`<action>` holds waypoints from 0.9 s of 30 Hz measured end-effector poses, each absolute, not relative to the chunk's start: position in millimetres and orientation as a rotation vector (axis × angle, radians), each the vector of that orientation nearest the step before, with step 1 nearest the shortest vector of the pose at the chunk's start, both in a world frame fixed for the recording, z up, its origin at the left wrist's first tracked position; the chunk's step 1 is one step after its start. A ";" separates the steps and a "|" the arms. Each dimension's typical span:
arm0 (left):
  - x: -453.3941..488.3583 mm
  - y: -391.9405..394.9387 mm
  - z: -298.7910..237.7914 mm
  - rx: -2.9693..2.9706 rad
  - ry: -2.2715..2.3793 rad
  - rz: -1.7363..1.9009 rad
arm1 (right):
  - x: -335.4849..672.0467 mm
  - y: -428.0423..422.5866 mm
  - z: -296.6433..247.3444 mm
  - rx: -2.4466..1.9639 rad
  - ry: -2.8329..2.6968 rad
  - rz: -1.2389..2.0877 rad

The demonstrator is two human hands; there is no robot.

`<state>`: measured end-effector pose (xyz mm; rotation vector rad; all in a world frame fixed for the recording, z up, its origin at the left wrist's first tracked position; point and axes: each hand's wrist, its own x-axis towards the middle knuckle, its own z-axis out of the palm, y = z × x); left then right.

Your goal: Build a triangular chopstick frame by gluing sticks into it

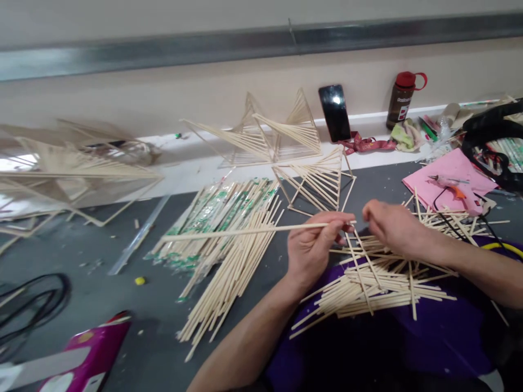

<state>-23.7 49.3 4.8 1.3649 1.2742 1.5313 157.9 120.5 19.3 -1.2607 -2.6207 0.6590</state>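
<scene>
My left hand is closed around a pale wooden chopstick, which points out to the left over the table. By its fingertips, two more sticks slant down over the pile on my lap; whether the hand grips these too is unclear. My right hand is just to the right, a small gap away, its fingers curled in a pinch; anything between them is too small to make out. Loose chopsticks lie heaped on purple cloth beneath both hands. Behind them stands a fan-shaped stick frame.
Wrapped chopsticks and a loose bundle lie left of my hands. Larger stick structures stand by the wall. A glue gun rests on pink paper. A phone and bottle stand behind.
</scene>
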 end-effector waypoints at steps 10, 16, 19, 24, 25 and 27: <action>-43.6 62.7 14.3 1.191 1.341 1.168 | 213.4 155.1 23.6 -1.197 -2.472 0.533; -35.5 58.0 8.4 1.308 1.278 0.930 | 199.1 153.6 47.7 -0.969 -2.325 0.390; -32.3 55.1 6.1 1.431 1.269 0.821 | 186.0 153.3 61.8 -0.804 -2.293 0.140; -31.2 52.4 16.2 1.725 1.186 0.533 | 172.3 157.2 78.2 -0.468 -2.606 -0.223; -33.2 52.4 20.2 1.767 1.172 0.482 | 173.8 158.9 78.3 -0.443 -2.681 -0.248; -39.8 53.0 28.4 1.816 1.195 0.443 | 181.9 162.3 75.4 -0.485 -2.769 -0.276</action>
